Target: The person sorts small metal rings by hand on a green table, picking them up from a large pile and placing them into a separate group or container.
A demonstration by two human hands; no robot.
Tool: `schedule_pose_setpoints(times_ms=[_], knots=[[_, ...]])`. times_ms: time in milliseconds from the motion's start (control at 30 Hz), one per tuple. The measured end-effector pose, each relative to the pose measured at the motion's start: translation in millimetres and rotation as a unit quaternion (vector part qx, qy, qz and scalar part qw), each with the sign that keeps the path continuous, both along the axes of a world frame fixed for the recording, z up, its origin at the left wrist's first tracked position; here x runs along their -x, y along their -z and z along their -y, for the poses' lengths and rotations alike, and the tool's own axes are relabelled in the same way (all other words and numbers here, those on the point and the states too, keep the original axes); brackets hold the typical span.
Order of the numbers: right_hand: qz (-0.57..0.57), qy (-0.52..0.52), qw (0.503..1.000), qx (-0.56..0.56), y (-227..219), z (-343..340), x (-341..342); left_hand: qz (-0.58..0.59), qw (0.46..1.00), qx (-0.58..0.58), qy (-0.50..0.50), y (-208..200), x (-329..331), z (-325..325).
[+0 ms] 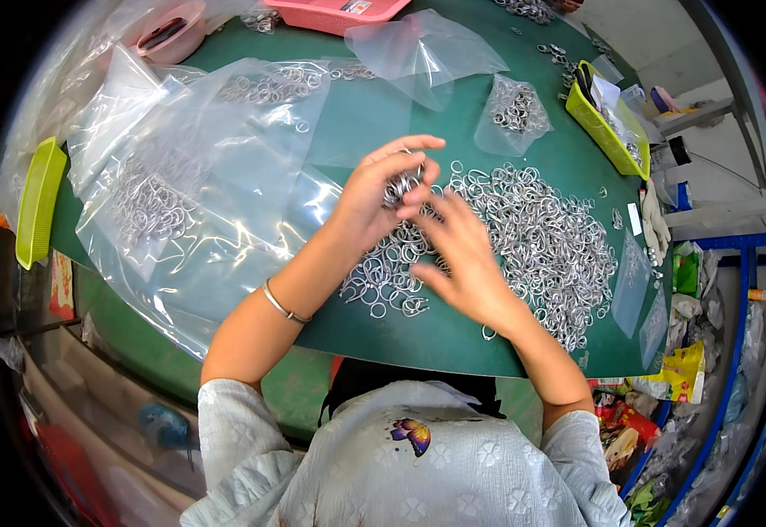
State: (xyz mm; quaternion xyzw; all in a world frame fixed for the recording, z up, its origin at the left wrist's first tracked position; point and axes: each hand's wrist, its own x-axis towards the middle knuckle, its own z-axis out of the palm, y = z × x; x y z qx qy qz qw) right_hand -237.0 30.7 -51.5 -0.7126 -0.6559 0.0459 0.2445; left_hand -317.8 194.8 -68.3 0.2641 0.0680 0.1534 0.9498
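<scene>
A bunch of silvery metal rings (402, 186) is gathered in my left hand (367, 198), its fingers curled round them above the table. Just to the right, my right hand (469, 259) hovers low over the near-left part of a large pile of loose metal rings (552, 246). Its fingers are spread and slightly blurred, and I see nothing held in them. Some rings lie scattered between and below my hands. Left of my left arm, large clear plastic bags (242, 193) cover much of the green table (374, 342), with more rings (150, 202) inside or under the plastic.
At the back stand a pink basin (335, 13) and a pink bowl (172, 31). A small clear bag of rings (515, 114) lies beyond the pile. Yellow-green baskets (607, 127) sit at both table sides. A blue-framed rack (726, 386) holds packaging at the right.
</scene>
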Motion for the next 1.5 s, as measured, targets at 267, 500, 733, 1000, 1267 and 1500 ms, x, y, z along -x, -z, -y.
schedule_pose_setpoints(times_ms=[267,500,733,1000,1267,1500], knots=[[0.069,-0.046,0.99,0.115,-3,29,-33,-0.019,0.996,0.021,-0.09,0,-4,-4],[-0.14,-0.024,0.972,0.188,-37,36,-54,-0.043,0.991,0.012,-0.13,3,-2,-9],[-0.048,-0.067,0.997,0.002,2,-27,-3,-0.073,0.985,0.003,-0.159,8,-8,-15],[-0.226,0.058,0.972,0.014,3,-9,-28,-0.089,0.981,-0.014,-0.172,7,-6,-13],[-0.653,0.118,0.748,-0.003,-1,10,-49,-0.125,0.982,-0.141,-0.008,-1,-7,-3],[-0.624,0.125,0.77,-0.038,-6,14,-42,-0.12,0.925,-0.319,0.165,-2,-4,5]])
